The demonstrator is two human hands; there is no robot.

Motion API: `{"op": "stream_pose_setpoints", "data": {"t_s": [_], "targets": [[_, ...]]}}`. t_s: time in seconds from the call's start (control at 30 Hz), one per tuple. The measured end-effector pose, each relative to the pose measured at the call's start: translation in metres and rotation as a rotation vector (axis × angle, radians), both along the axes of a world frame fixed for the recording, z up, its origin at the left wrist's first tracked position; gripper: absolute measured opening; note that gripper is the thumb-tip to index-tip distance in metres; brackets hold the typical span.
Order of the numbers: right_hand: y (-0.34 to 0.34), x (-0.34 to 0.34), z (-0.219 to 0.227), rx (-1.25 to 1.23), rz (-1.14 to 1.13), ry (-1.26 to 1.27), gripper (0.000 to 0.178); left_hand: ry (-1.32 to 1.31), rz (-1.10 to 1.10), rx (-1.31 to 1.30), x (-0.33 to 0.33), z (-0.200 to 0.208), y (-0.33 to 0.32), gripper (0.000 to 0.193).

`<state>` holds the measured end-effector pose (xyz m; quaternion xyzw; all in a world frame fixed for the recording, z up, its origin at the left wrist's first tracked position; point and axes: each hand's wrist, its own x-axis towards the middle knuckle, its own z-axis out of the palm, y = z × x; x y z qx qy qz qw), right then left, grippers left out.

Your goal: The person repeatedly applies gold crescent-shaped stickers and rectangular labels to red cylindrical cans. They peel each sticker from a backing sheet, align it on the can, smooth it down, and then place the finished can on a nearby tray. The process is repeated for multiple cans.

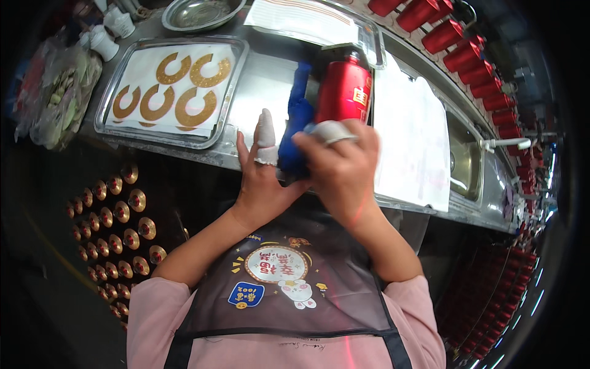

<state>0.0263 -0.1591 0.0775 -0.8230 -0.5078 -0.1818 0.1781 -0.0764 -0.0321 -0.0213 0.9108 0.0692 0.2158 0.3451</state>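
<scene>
A glossy red cylinder [344, 86] with a dark far end and gold markings lies on the steel worktop, beside a crumpled blue cloth [297, 117]. My right hand [344, 163] is at the cylinder's near end, slightly blurred, with its fingers curled and a pale cover on one finger. What it grips, if anything, is hidden under the fingers. Just left of the cloth, my left hand [264, 178] has its fingers stretched out and apart. One of its fingers wears a whitish cover with a ragged edge.
At left, a metal tray [230, 92] holds several gold C-shaped pieces on white paper. Behind it sits a round metal bowl [200, 13]. White sheets [412, 147] cover the worktop at right, next to a sink [467, 163]. Red cylinders [462, 56] line the far right.
</scene>
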Motion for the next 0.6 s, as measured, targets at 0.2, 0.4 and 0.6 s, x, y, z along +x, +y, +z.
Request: {"op": "stream_pose_setpoints", "data": {"t_s": [0.2, 0.4, 0.6], "targets": [[-0.040, -0.002, -0.001, 0.357, 0.042, 0.197, 0.047, -0.027, -0.004, -0.160, -0.010, 0.016, 0.013, 0.103], [-0.079, 0.000, -0.024, 0.357, -0.049, 0.367, 0.042, -0.103, -0.163, -0.024, 0.015, 0.017, -0.007, 0.120], [-0.057, 0.029, -0.021, 0.301, 0.114, 0.691, 0.029, -0.106, -0.194, 0.062, 0.043, 0.029, -0.024, 0.104]]}}
